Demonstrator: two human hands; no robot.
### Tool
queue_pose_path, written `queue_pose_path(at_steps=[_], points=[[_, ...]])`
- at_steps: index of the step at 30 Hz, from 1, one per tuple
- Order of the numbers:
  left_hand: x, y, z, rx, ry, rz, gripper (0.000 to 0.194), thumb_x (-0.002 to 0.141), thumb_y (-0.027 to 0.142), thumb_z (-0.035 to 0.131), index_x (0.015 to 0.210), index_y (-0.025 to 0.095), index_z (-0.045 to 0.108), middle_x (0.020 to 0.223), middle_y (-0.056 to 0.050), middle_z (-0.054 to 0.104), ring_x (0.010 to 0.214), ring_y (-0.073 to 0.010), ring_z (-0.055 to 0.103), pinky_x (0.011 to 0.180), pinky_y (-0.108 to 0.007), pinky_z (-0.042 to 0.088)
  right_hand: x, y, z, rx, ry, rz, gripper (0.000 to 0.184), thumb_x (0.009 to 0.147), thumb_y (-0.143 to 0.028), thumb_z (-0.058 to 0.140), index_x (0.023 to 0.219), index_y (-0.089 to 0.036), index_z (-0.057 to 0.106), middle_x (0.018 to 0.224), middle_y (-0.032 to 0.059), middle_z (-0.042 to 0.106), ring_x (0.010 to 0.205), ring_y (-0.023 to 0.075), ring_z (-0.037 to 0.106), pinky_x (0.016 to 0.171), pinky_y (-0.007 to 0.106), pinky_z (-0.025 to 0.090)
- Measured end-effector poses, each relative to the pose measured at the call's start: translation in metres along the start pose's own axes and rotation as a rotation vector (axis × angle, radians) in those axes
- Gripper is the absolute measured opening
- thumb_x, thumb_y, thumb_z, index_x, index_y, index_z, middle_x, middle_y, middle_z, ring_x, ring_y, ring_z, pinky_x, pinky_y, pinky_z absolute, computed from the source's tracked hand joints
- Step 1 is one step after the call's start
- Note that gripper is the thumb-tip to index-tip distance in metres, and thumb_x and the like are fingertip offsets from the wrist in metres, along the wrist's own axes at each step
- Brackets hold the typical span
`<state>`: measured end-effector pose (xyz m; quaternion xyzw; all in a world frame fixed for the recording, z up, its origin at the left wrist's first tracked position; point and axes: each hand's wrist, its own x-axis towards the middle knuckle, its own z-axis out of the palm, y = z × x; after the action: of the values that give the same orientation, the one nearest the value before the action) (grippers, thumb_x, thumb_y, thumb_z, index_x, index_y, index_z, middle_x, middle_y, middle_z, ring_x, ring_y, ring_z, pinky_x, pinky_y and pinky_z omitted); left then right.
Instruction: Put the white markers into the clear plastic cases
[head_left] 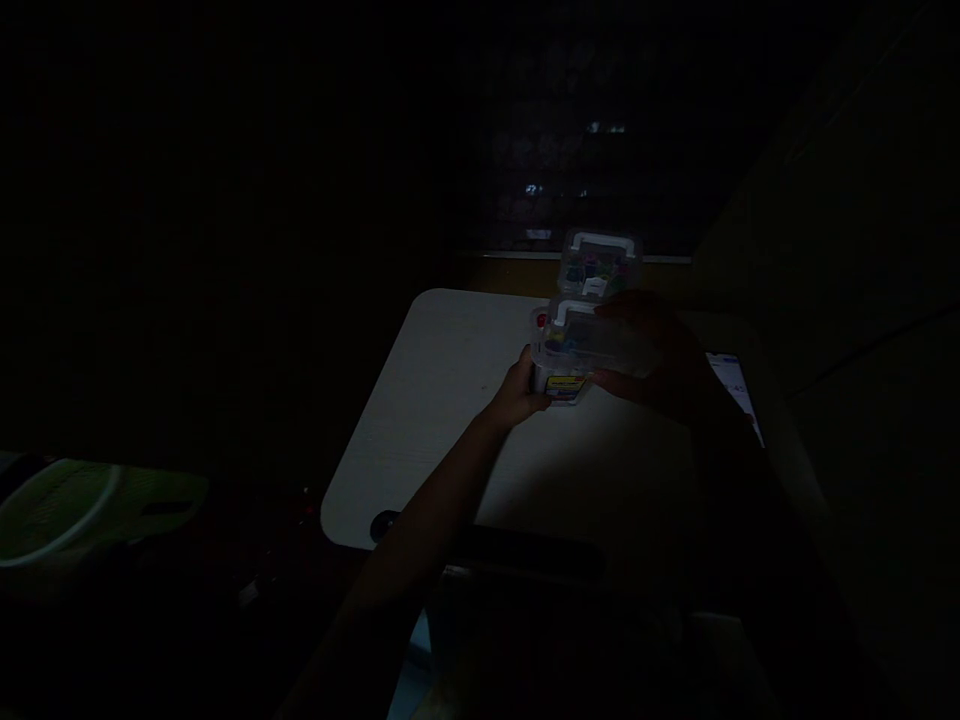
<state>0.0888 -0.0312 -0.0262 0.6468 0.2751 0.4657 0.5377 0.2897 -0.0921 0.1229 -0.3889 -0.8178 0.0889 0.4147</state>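
A small clear plastic box [566, 385] with a white handle and a yellow label stands between my hands at the back of the whitish table [435, 400]. My left hand [519, 398] grips its left side, thumb toward the front. Around the right side curves my right hand [656, 360], fingers near the lid and thumb by the front right corner; it is in deep shadow. Some blue and yellow contents show through the lid. Just behind stands a second clear box [600, 262] with a white handle and several colourful small things inside.
A red item [541, 320] shows beside the held box. A lit phone [733, 390] lies at the table's right edge. A dark strip [525, 550] runs along the front edge. Something green with a white rim [67, 510] is at lower left. The surroundings are very dark.
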Motion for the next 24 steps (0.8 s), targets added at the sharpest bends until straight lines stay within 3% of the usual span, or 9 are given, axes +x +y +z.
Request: queue_pose_path(at_steps=[9,16,24], points=[[-0.004,0.005,0.002,-0.036,0.013,-0.106,0.079,0.048,0.022,0.065,0.125,0.016,0.051,0.091,0.000,0.066,0.074,-0.0182,0.060,0.061,-0.026,0.046,0.000,0.003,0.002,0.001,0.024,0.026,0.057,0.077,-0.043,0.068,0.127,-0.022,0.051,0.128,0.0113,0.055,0.123,0.0282,0.053,0.100,0.048,0.050],[-0.002,0.007,0.001,-0.072,-0.054,-0.022,0.075,0.050,0.021,0.067,0.124,0.020,0.054,0.105,-0.002,0.067,0.089,-0.0223,0.063,0.067,-0.027,0.048,0.000,0.015,0.003,-0.035,-0.059,0.068,0.067,0.076,-0.047,0.069,0.136,-0.030,0.043,0.135,0.0087,0.050,0.127,0.0329,0.050,0.103,0.056,0.047],[-0.007,0.002,0.004,-0.022,-0.072,-0.080,0.084,0.049,0.023,0.065,0.131,0.020,0.047,0.110,-0.003,0.065,0.090,-0.0229,0.061,0.067,-0.027,0.046,0.001,0.013,0.008,-0.002,-0.003,-0.001,0.070,0.076,-0.051,0.069,0.138,-0.033,0.042,0.134,0.0078,0.052,0.127,0.0308,0.051,0.104,0.052,0.047]])
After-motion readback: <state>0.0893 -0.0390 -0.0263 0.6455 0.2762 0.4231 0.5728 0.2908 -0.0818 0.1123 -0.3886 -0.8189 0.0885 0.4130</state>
